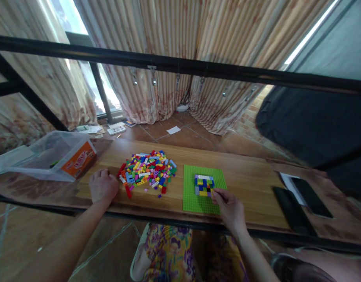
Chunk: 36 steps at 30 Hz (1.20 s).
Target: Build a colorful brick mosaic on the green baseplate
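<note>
A green baseplate (189, 196) lies on the wooden board, and a low patchwork of coloured building bricks (203, 184) is set on it. At the right lower corner of this patchwork, my right hand (231, 209) pinches thumb and finger together on a small building brick, mostly hidden by the fingertips. My left hand (103, 186) rests on the board with its fingers curled in, and no brick shows in it. Just right of that hand spreads a heap of loose bricks (149, 170) in many colours, with several strays along its near edge.
A clear plastic box (48, 172) with an orange label stands at the far left. On the right lie a black flat object (293, 207) and a phone (311, 197) on white paper. A black metal bar (180, 66) crosses beyond the board, before striped curtains (156, 31).
</note>
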### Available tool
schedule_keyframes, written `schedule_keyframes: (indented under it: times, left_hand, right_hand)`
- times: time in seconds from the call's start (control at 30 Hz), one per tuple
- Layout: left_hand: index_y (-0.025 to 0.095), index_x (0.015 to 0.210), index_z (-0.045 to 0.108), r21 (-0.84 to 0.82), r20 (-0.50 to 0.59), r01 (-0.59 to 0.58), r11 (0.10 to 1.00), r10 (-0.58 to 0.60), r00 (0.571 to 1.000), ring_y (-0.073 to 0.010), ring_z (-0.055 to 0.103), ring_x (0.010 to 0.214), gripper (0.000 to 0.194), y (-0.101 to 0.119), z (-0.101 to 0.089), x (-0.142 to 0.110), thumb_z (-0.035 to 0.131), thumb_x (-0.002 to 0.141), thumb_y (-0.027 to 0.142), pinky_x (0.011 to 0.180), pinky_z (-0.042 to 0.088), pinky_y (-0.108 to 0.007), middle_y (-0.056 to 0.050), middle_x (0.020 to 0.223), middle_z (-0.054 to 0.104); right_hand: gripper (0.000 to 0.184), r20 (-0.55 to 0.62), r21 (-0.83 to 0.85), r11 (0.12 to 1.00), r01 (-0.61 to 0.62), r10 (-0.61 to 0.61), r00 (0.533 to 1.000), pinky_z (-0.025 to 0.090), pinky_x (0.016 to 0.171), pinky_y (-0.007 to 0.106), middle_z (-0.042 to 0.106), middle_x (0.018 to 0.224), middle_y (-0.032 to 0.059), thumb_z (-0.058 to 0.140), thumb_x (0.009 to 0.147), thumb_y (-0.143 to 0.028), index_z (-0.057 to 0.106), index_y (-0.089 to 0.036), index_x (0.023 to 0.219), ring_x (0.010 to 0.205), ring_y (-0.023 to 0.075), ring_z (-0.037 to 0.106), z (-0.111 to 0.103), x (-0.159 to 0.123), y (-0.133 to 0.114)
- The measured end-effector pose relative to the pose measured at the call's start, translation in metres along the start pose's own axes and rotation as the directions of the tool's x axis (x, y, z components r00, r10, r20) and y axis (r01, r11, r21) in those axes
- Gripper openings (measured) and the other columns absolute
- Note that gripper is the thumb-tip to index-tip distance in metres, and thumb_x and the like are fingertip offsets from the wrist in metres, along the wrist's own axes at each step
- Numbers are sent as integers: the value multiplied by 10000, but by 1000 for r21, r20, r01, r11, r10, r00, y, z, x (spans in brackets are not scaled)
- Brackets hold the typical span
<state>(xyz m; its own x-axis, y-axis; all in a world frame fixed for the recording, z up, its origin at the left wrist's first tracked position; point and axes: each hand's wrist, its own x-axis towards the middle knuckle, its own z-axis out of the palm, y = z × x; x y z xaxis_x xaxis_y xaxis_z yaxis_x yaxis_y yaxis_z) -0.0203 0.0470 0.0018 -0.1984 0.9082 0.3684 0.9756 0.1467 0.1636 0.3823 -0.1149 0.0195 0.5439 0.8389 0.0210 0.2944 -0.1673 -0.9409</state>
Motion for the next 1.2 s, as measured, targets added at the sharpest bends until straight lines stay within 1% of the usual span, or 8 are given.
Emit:
schedule_keyframes:
  times: [0.1,0.23,0.4,0.5,0.63,0.77,0.93,1.2]
  left_hand:
    - [16,1126,631,9,20,3,1000,-3,1000,-337,545,1118,429,1,-1,1,364,859,220,990,419,-467,-239,1165,622]
    - [25,1147,621,3,25,13,1000,-13,1000,-327,539,1131,435,2,-1,2,356,866,227,1007,413,-466,-234,1191,613]
    - [38,1142,625,-15,31,25,1000,-24,999,-331,532,1145,432,3,-2,2,365,857,233,1008,415,-472,-234,1180,613]
    - [32,1149,623,4,48,30,1000,-30,998,-337,537,1133,444,4,-5,2,360,857,239,1002,416,-476,-234,1184,615]
    - [16,1157,621,29,83,50,998,-52,995,-347,530,1146,459,6,-6,2,358,855,242,1001,416,-467,-245,1214,602]
    - [28,1147,624,19,47,27,999,-28,999,-335,532,1139,448,5,-4,2,364,848,238,1006,409,-457,-230,1198,610]
    - [24,1141,621,14,44,36,999,-37,998,-332,531,1117,434,4,-3,2,370,851,228,1001,406,-463,-231,1183,608]
    - [29,1147,626,4,39,38,999,-39,999,-327,528,1138,412,6,-3,1,388,865,213,1015,409,-474,-225,1199,610]
  right_hand:
    - [348,-48,-97,994,59,-64,997,537,729,354,737,839,69,642,766,-530,735,-206,855,787,229,676,-9,11,2]
    - [313,-82,-153,971,186,-200,976,504,733,332,699,920,82,632,776,-505,745,-214,794,871,220,640,-10,30,6]
    - [237,-47,-260,935,243,-264,963,442,918,426,635,1047,80,655,782,-455,767,-249,818,1030,240,574,-6,50,20]
    - [195,-19,-312,920,237,-256,967,381,1001,468,619,1119,83,674,780,-428,772,-263,814,1133,261,513,-4,55,25]
    - [178,-10,-322,922,214,-230,973,347,1034,472,609,1183,77,695,764,-424,774,-271,806,1191,271,469,-1,56,25]
    - [154,-14,-303,927,220,-235,972,312,1059,486,634,1147,71,712,748,-411,771,-271,779,1213,273,476,1,59,27]
    - [171,-15,-240,953,187,-196,981,350,1027,489,641,1138,82,720,725,-417,765,-260,780,1184,277,516,4,63,33]
    - [240,-21,-259,954,152,-163,986,387,994,462,623,1169,90,741,673,-442,748,-232,789,1099,266,559,4,68,40]
